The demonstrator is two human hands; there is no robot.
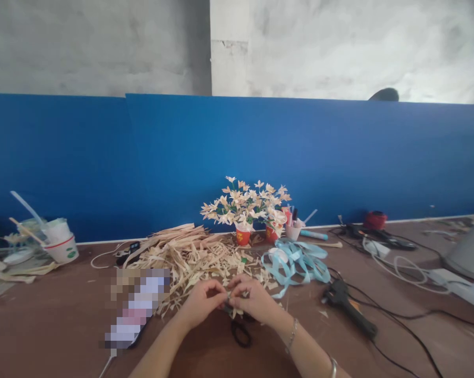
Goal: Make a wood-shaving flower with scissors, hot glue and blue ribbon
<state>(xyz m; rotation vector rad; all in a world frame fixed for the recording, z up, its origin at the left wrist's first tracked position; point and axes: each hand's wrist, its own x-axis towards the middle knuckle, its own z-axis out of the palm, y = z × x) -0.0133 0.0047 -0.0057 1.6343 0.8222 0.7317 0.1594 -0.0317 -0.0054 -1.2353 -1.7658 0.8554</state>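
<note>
My left hand (pixel 206 304) and my right hand (pixel 252 300) meet over the front of the table, fingertips pinched close together. Something small and pale sits between them, too small to make out. Just beneath my fingers lie scissors (pixel 241 334), with one black handle loop showing and the blades mostly hidden. Behind my hands spreads a pile of pale husk-like strips (pixel 197 257). Cream flowers (pixel 244 202) stand beyond it in red paper cups (pixel 243 235).
A light blue ribbon (pixel 299 262) lies tangled right of the pile. Farther right are a black glue gun (pixel 350 310) and cables. A pixelated phone (pixel 138 312) lies at left, near a white cup (pixel 61 249). A blue partition (pixel 103 163) edges the back.
</note>
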